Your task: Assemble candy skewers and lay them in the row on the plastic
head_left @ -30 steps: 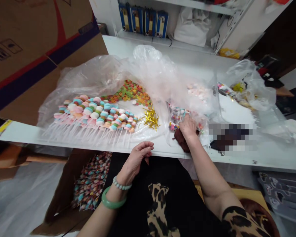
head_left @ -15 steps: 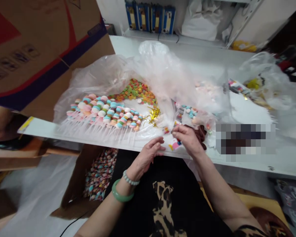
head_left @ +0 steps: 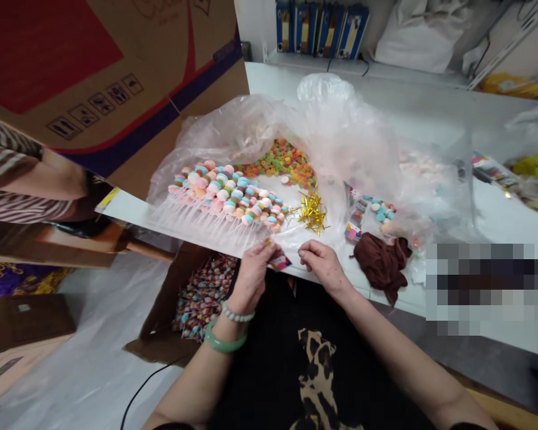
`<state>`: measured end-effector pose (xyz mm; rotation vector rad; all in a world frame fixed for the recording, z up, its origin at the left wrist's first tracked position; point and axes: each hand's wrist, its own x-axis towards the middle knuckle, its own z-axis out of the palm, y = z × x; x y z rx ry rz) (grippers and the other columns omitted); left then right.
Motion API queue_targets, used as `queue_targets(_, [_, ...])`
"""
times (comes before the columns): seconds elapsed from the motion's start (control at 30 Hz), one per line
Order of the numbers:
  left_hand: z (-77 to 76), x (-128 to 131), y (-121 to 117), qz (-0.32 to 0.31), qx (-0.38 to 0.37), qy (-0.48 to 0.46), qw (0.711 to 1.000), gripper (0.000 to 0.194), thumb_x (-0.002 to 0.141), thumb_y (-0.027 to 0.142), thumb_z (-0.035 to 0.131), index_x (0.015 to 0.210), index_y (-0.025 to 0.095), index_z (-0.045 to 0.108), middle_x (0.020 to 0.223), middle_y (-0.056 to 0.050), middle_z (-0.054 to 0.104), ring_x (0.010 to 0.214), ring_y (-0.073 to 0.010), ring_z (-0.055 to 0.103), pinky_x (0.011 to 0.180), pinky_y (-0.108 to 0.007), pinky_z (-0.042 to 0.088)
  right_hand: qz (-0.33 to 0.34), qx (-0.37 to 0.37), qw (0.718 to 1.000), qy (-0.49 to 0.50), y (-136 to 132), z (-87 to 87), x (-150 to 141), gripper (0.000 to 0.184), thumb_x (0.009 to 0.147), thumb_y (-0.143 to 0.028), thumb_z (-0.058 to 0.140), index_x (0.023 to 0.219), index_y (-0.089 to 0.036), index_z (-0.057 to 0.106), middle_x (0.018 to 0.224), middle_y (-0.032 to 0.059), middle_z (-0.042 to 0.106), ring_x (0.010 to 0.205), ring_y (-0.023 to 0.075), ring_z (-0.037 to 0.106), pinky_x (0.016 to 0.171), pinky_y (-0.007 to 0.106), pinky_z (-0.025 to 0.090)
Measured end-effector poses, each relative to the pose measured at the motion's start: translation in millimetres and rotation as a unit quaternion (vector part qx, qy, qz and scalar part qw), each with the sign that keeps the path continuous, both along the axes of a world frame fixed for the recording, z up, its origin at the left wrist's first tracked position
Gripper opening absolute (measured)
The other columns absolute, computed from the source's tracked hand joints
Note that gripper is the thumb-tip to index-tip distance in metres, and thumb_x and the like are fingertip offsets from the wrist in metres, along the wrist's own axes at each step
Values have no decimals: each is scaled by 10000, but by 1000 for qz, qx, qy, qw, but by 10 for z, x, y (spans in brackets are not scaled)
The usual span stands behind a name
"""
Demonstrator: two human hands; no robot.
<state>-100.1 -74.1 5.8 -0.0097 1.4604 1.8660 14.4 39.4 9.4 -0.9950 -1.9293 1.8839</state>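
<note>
My left hand (head_left: 253,270) and my right hand (head_left: 321,267) meet at the near edge of the white table (head_left: 385,101). Both pinch a small clear printed bag (head_left: 280,261) between them. Just beyond the hands lies a row of pastel candy skewers (head_left: 228,197) with white sticks on clear plastic sheeting (head_left: 341,137). A heap of gold twist ties (head_left: 312,212) sits to the right of the skewers. Behind them is a pile of orange and green ring candies (head_left: 280,161).
A brown cloth (head_left: 381,264) lies right of my right hand. Below the table's edge an open carton (head_left: 204,295) holds wrapped candy skewers. A large cardboard box (head_left: 107,77) stands at left, with another person's striped sleeve (head_left: 13,179) beside it. Blue binders (head_left: 323,27) line the back shelf.
My right hand drew back from the pile of small bags at right to the table's near edge with one bag. My left hand rose and took hold of it too.
</note>
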Motion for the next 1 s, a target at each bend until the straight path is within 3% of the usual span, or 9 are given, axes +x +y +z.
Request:
queue_targets(0.17, [168, -452, -302, 115, 33, 40, 992, 299, 621, 308, 832, 588, 159, 575, 550, 43, 541, 508, -71, 492, 519, -212, 415, 51, -55, 997, -5, -144, 13, -473, 125, 683, -243, 562, 797, -208, 601, 680, -39, 635, 455, 93, 476, 482, 225, 396])
queue_targets(0.27, [200, -542, -393, 142, 53, 14, 988, 284, 634, 272, 822, 632, 171, 556, 558, 63, 520, 505, -57, 481, 505, -190, 410, 64, 77, 992, -76, -169, 36, -679, 56, 725, -231, 547, 762, -223, 587, 706, -33, 639, 562, 129, 557, 566, 243, 430])
queue_targets(0.4, [176, -528, -398, 140, 74, -9, 987, 279, 622, 243, 823, 701, 173, 564, 555, 76, 508, 479, -54, 476, 472, -182, 406, 58, 274, 937, -210, -226, 53, -865, 197, 859, -351, 512, 1001, -230, 576, 922, 42, 701, 842, 230, 650, 726, 318, 450])
queue_targets(0.5, [193, -521, -398, 108, 72, 0, 992, 275, 651, 281, 812, 808, 167, 617, 511, 84, 464, 468, -77, 509, 432, -181, 383, 73, 335, 905, -250, -308, 34, -1005, 359, 908, -428, 461, 1181, -195, 481, 1088, 121, 690, 905, 279, 665, 756, 362, 455])
queue_targets(0.57, [221, -539, -416, 94, 67, 3, 993, 282, 664, 297, 804, 850, 167, 636, 541, 64, 513, 552, -113, 596, 466, -191, 426, 78, 348, 896, -265, -337, 10, -1085, 335, 909, -367, 447, 1192, -189, 462, 1074, 132, 689, 898, 282, 671, 755, 366, 455])
queue_targets(0.67, [251, -593, -457, 81, 82, -12, 993, 259, 651, 274, 806, 785, 175, 608, 752, 3, 657, 740, -170, 683, 576, -238, 510, 45, 319, 907, -272, -301, -34, -1125, 290, 863, -219, 434, 1150, -204, 479, 948, 93, 694, 848, 265, 670, 734, 353, 454])
queue_targets(0.73, [260, -628, -477, 67, 94, -22, 993, 253, 655, 252, 798, 784, 185, 591, 821, 1, 666, 698, -147, 668, 539, -223, 486, -13, 285, 930, -233, -230, -72, -1078, 240, 841, -204, 433, 1071, -224, 501, 885, 55, 679, 817, 247, 657, 720, 342, 457])
queue_targets(0.87, [339, -639, -468, 73, 111, -16, 991, 270, 641, 201, 789, 743, 184, 540, 605, 73, 492, 452, -33, 433, 424, -157, 327, -116, 182, 974, -67, -56, -147, -824, 135, 781, -246, 477, 915, -248, 495, 735, -35, 607, 627, 172, 604, 653, 296, 467])
queue_targets(1.0, [557, -605, -305, 66, 52, 55, 995, 411, 540, 175, 835, 624, 178, 432, 517, 108, 336, 409, -11, 271, 395, -158, 206, -141, 74, 985, 67, 79, -181, -445, 127, 716, -276, 558, 826, -236, 511, 708, -57, 565, 528, 122, 554, 589, 266, 455])
